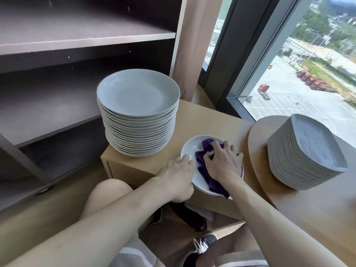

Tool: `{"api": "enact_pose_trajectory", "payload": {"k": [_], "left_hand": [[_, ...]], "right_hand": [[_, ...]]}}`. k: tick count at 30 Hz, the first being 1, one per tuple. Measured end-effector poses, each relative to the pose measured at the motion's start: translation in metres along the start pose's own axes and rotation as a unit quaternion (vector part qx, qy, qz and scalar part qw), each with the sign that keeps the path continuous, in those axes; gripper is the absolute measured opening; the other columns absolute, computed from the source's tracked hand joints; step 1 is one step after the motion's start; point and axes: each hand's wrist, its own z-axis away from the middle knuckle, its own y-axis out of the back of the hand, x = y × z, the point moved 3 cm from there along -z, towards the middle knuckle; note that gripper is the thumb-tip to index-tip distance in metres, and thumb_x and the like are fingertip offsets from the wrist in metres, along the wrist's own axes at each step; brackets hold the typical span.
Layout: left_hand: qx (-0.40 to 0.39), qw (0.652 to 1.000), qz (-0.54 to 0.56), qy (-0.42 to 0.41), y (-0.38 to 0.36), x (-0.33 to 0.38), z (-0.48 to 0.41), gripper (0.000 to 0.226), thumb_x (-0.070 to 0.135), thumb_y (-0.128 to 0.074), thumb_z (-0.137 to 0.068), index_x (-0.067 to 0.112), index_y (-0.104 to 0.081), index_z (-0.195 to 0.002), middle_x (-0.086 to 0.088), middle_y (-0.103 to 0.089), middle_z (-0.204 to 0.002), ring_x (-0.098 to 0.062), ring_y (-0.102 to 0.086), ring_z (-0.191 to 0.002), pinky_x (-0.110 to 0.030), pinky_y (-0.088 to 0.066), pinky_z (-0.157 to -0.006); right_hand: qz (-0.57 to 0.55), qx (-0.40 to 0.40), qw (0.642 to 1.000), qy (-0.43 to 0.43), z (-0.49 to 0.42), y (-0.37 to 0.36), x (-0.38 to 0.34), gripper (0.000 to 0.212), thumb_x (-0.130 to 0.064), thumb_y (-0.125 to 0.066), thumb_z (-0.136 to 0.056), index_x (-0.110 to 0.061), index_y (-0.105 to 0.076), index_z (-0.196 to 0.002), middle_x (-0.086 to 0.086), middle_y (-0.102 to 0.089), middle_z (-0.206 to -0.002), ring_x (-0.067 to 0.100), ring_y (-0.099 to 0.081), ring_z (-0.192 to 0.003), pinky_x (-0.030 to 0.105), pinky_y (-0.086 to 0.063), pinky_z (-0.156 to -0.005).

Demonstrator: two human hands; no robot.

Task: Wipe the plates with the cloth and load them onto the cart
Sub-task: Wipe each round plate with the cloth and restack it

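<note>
Beside the stack (138,112), left hand (177,174) tight on the plate (190,149), right hand (221,162) clenched on the purple cloth (201,165).

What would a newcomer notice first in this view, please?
Probably the purple cloth, vivid against the white plate at centre, where the right hand grips it while the left hand holds the rim. Next, the tall stack of round plates behind on the wooden cabinet, and the stack of squarish plates on the table at right.
</note>
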Motion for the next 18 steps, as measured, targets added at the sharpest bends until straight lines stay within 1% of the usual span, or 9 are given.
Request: {"api": "enact_pose_trajectory", "payload": {"k": [2, 3, 5, 6, 8, 10, 14, 16, 18], "left_hand": [[0.018, 1.0, -0.007, -0.002, -0.001, -0.001, -0.002, 0.027, 0.033, -0.058, -0.099, 0.017, -0.048, -0.119, -0.006, -0.04, -0.122, -0.027, -0.05, -0.104, -0.031, -0.032, -0.08], [0.028, 1.0, -0.012, 0.003, -0.001, -0.002, -0.002, 0.025, 0.037, -0.061, -0.1, 0.018, -0.048, -0.11, -0.005, -0.041, -0.117, -0.025, -0.05, -0.093, -0.032, -0.034, -0.075], [0.041, 0.999, -0.024, 0.015, 0.0, -0.005, -0.004, 0.035, 0.045, -0.065, -0.097, 0.02, -0.039, -0.094, -0.001, -0.037, -0.104, -0.02, -0.041, -0.072, -0.034, -0.037, -0.066], [0.045, 0.999, -0.022, 0.019, 0.001, -0.007, -0.004, 0.04, 0.048, -0.066, -0.095, 0.02, -0.038, -0.091, 0.002, -0.036, -0.1, -0.019, -0.039, -0.068, -0.034, -0.037, -0.064], [0.056, 0.998, -0.013, 0.023, 0.001, -0.009, -0.005, 0.041, 0.051, -0.069, -0.091, 0.018, -0.045, -0.094, 0.003, -0.038, -0.099, -0.022, -0.047, -0.07, -0.036, -0.042, -0.065], [0.064, 0.998, -0.002, 0.024, 0.001, -0.01, -0.005, 0.045, 0.052, -0.071, -0.089, 0.018, -0.05, -0.109, 0.002, -0.048, -0.108, -0.028, -0.061, -0.081, -0.039, -0.051, -0.071], [0.079, 0.996, 0.028, 0.025, 0.001, -0.012, -0.005, 0.071, 0.05, -0.072, -0.089, 0.024, -0.033, -0.142, 0.0, -0.053, -0.134, -0.035, -0.065, -0.104, -0.046, -0.055, -0.084], [0.081, 0.996, 0.036, 0.028, 0.001, -0.013, -0.006, 0.076, 0.049, -0.072, -0.089, 0.024, -0.028, -0.146, 0.001, -0.051, -0.139, -0.035, -0.064, -0.108, -0.047, -0.054, -0.085], [0.077, 0.996, 0.033, 0.036, -0.002, -0.015, -0.006, 0.073, 0.05, -0.072, -0.088, 0.024, -0.032, -0.142, 0.003, -0.052, -0.136, -0.033, -0.065, -0.106, -0.045, -0.054, -0.084]], "right_hand": [[-0.019, 0.012, 1.0, -0.007, -0.003, -0.004, -0.004, 0.038, -0.05, -0.038, -0.096, -0.031, -0.054, -0.125, 0.006, -0.057, -0.123, 0.031, -0.048, -0.114, 0.05, -0.036, -0.094], [-0.028, 0.014, 0.999, -0.009, -0.004, -0.006, -0.005, 0.038, -0.05, -0.038, -0.096, -0.031, -0.054, -0.125, 0.006, -0.057, -0.124, 0.031, -0.048, -0.115, 0.05, -0.036, -0.095], [-0.038, 0.013, 0.999, -0.011, -0.006, -0.008, -0.007, 0.039, -0.051, -0.038, -0.096, -0.032, -0.053, -0.126, 0.006, -0.056, -0.125, 0.031, -0.047, -0.117, 0.051, -0.036, -0.096], [-0.042, 0.009, 0.999, -0.012, -0.007, -0.009, -0.008, 0.039, -0.052, -0.037, -0.096, -0.033, -0.053, -0.126, 0.006, -0.055, -0.127, 0.031, -0.046, -0.119, 0.051, -0.035, -0.098], [-0.057, -0.006, 0.998, -0.015, -0.008, -0.01, -0.008, 0.038, -0.051, -0.036, -0.097, -0.035, -0.052, -0.128, 0.005, -0.053, -0.131, 0.031, -0.044, -0.123, 0.051, -0.033, -0.101], [-0.08, -0.024, 0.996, -0.004, -0.005, -0.009, -0.013, 0.037, -0.05, -0.036, -0.096, -0.037, -0.052, -0.126, 0.003, -0.052, -0.131, 0.029, -0.042, -0.125, 0.05, -0.032, -0.101], [-0.108, -0.057, 0.991, 0.06, 0.009, -0.005, -0.033, 0.037, -0.052, -0.037, -0.094, -0.04, -0.053, -0.125, -0.002, -0.051, -0.123, 0.026, -0.043, -0.118, 0.045, -0.028, -0.092], [-0.125, -0.078, 0.986, 0.08, 0.016, 0.0, -0.036, 0.038, -0.051, -0.038, -0.094, -0.042, -0.053, -0.127, -0.003, -0.05, -0.123, 0.025, -0.042, -0.119, 0.046, -0.028, -0.094], [-0.14, -0.116, 0.979, 0.096, 0.023, 0.005, -0.035, 0.04, -0.048, -0.04, -0.093, -0.044, -0.052, -0.131, -0.003, -0.049, -0.125, 0.024, -0.04, -0.121, 0.046, -0.028, -0.097]]}}
